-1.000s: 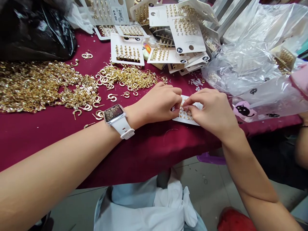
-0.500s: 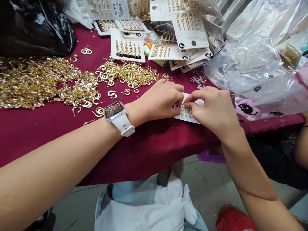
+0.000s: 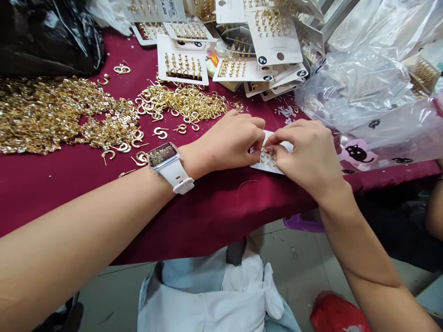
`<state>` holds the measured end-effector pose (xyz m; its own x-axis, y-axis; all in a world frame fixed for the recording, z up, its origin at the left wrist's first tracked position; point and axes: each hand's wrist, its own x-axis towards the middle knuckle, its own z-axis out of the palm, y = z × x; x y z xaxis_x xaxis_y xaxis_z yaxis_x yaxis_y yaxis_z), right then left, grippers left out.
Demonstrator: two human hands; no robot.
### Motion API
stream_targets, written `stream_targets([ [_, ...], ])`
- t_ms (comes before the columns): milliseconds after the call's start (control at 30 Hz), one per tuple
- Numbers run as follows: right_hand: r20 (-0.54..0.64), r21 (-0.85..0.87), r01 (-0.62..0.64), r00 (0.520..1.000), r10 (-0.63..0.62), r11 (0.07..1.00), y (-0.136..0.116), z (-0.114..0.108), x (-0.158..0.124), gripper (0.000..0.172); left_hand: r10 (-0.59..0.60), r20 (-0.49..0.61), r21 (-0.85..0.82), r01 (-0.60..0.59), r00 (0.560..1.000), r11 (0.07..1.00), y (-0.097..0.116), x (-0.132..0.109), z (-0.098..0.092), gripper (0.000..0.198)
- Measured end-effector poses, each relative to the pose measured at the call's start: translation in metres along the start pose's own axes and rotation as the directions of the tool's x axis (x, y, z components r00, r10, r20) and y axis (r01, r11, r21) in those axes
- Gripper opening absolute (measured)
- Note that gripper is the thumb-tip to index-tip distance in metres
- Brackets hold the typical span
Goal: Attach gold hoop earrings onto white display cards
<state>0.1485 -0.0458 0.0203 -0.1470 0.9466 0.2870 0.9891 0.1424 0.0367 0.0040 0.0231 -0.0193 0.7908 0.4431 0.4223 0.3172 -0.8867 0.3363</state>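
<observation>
Nearest, below the card, is pale clothing (image 3: 207,299) on the person's lap; between it and the card runs the edge of a maroon cloth (image 3: 214,216). The white card (image 3: 268,169), the landmark for all places here, lies on this cloth near its front edge, partly covered by the hands, with small gold pieces (image 3: 266,159) in rows on its face.

Left hand (image 3: 235,140), at the card's left end: fingers curled, thumb and forefinger closed on the card. Right hand (image 3: 308,159), over its right part: thumb and forefinger tips together among the rows; what lies between them is too small to tell.

Handling (judged): the card should be light, thin and springy, apt to crease if pressed at mid-span, and best held by its bare margins. The gold pieces are probably hard, smooth and slippery, suited to a fingertip pinch.

Just beyond the card are tiny clear bits (image 3: 286,112); beyond and to its left, a heap of gold hoops (image 3: 187,103). Farthest, behind the card, stand and lie filled cards (image 3: 182,57), with clear plastic bags (image 3: 360,87) to their right.
</observation>
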Motion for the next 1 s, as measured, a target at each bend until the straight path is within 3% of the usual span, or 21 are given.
stream_targets([
  [333, -0.040, -0.014, 0.085, 0.996, -0.086, 0.996, -0.002, 0.001, -0.001, 0.027, -0.005, -0.008, -0.007, 0.005, 1.000, 1.000, 0.000, 0.001, 0.000, 0.013],
  [600, 0.113, 0.028, 0.136, 0.984, -0.139, 0.990, 0.008, -0.014, 0.002, 0.023, -0.033, 0.027, -0.020, 0.033, 0.999, 0.999, 0.002, 0.001, -0.003, 0.012],
  [1000, 0.132, -0.044, 0.241, 0.963, -0.234, 0.970, 0.008, -0.014, 0.000, 0.023, -0.023, 0.012, 0.000, 0.023, 1.000, 1.000, 0.002, 0.000, -0.003, 0.012],
])
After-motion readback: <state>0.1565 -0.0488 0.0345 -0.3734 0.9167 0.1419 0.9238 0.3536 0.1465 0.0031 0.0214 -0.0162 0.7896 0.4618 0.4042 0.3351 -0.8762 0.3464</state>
